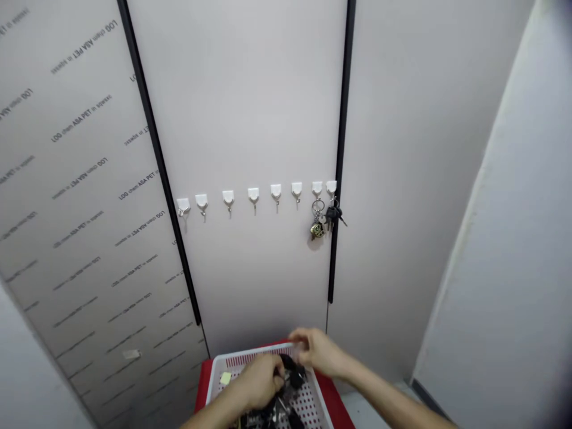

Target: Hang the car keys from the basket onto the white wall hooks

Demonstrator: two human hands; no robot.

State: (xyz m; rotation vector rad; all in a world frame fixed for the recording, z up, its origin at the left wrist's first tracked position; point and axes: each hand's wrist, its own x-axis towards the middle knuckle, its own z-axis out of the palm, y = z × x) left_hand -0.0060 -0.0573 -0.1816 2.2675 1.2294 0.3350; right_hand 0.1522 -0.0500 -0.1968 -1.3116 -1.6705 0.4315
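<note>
Left hand (261, 381) nearer, fingers curled over dark jumble (295, 379) in white basket (322, 405) | right hand (316, 353) bent, just up-right | either's hold: can't tell from here

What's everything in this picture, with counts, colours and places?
Panels: 3, pale grey, background
Strips: 2, black, panel joins
Hooks: 8, white, row on middle panel
Charm keyring: 1, brassy, second hook from right
Keys: several, mostly black, rightmost hook
Tab: 1, white, low, left panel
Walls: 2, whitish, sides
Basket: 1, white, bottom centre
Stand: 1, red, under basket
Slip: 1, yellow, basket's left
Jumbled items: uncountable, mostly black, in basket
Left hand: 1, bare, over items
Right hand: 1, bare, basket's far-right corner
</note>
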